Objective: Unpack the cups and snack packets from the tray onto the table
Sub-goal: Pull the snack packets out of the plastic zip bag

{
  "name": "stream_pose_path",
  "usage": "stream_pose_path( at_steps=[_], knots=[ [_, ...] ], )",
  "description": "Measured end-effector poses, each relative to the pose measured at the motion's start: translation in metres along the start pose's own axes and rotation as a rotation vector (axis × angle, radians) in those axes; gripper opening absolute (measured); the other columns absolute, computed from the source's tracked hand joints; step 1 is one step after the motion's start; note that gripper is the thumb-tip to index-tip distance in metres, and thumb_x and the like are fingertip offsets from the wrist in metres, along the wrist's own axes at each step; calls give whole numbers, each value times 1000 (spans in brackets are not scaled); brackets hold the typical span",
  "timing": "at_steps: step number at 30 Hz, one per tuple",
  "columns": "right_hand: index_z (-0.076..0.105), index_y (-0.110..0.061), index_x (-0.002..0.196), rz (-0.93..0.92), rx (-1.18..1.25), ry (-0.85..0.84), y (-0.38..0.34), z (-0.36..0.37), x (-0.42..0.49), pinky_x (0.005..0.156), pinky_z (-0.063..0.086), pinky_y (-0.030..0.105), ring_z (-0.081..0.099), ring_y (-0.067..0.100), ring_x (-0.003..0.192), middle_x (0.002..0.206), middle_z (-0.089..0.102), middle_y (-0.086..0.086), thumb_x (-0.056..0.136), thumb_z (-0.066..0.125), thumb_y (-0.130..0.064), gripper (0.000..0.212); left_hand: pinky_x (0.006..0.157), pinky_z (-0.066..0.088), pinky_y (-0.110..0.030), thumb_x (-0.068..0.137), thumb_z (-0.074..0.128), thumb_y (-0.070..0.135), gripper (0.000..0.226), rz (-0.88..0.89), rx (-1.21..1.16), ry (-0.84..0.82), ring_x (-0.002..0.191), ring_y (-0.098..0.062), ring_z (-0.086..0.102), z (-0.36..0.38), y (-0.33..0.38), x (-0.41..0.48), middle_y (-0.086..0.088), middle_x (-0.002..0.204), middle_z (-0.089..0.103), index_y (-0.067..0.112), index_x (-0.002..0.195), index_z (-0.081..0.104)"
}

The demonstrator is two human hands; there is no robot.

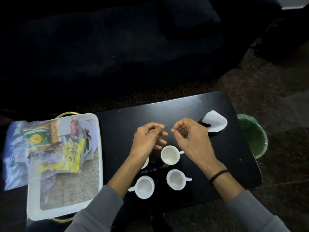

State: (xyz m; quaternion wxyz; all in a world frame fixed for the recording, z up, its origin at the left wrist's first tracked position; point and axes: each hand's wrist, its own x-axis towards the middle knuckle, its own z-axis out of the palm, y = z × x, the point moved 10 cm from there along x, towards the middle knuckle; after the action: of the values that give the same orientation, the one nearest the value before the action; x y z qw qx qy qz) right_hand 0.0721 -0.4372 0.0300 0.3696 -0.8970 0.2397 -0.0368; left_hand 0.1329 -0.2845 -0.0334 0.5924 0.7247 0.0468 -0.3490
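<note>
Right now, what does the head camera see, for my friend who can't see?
Two bare hands, left hand and right hand, hover over four small white handled cups on a black table. Colourful snack packets remain on a white rectangular tray at the left.

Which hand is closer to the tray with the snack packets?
Left. The left hand is over the table between the tray and the cups; the right hand is farther away, beyond the left hand.
</note>
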Motion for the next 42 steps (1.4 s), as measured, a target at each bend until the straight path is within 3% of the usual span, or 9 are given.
stream_pose_path(
  at_steps=[19,23,26,29,33,35,37,39,42],
  knots=[
    [66,-24,90,-195,-63,-471,-193,265,-36,70,59,34,66,6,71,84,68,-14,89,71,-25,5,59,58,-30,89,72,14,9,-99,-97,361,68,-13,72,-298,-86,-56,-9,91,77,18,96,73],
    [65,-24,92,-199,-66,-543,-224,314,-45,71,60,36,66,9,74,88,68,-12,92,69,-25,4,81,59,-36,94,68,14,12,-69,99,468,91,-13,68,-361,-100,-66,-1,98,72,15,105,73],
    [65,-23,91,-190,-64,-586,-240,342,-51,71,60,40,65,10,74,88,68,-12,93,68,-24,3,89,47,-30,93,66,13,21,-24,348,634,112,-16,59,-410,-103,-75,0,118,66,18,114,68],
    [64,-22,88,-190,-63,-601,-250,360,-54,71,59,43,66,12,75,86,68,-10,92,67,-21,5,105,39,-43,91,69,21,46,-91,555,797,127,-30,47,-454,-114,-80,-11,135,55,11,133,52],
    [64,-23,87,-194,-92,-608,-256,373,-57,72,60,42,66,10,74,85,68,-12,92,67,-21,5,114,32,-56,91,67,45,87,-358,392,715,140,-41,39,-496,-171,-59,-23,154,39,1,153,24],
    [64,-24,88,-186,-98,-618,-256,377,-58,73,60,42,67,10,76,86,68,-12,92,66,-22,5,106,44,-53,88,68,52,86,-385,190,659,127,-37,55,-505,-191,-52,-19,143,53,6,151,29],
    [64,-23,89,-180,-93,-614,-256,376,-59,75,60,42,67,10,77,86,69,-12,92,66,-22,4,80,55,-38,90,68,48,67,-318,133,682,93,-22,68,-513,-192,-52,-10,115,67,15,140,40],
    [65,-24,90,-169,-79,-609,-256,374,-60,74,60,42,67,11,76,87,69,-13,92,66,-22,3,58,46,-24,94,65,37,42,-182,187,742,69,1,63,-521,-180,-57,3,98,67,27,129,46],
    [65,-25,90,-161,-72,-604,-259,368,-62,72,60,40,67,10,73,87,68,-14,93,66,-23,4,54,42,-12,97,61,22,41,-6,261,735,68,14,60,-518,-158,-62,23,96,61,41,132,49]
  ],
)
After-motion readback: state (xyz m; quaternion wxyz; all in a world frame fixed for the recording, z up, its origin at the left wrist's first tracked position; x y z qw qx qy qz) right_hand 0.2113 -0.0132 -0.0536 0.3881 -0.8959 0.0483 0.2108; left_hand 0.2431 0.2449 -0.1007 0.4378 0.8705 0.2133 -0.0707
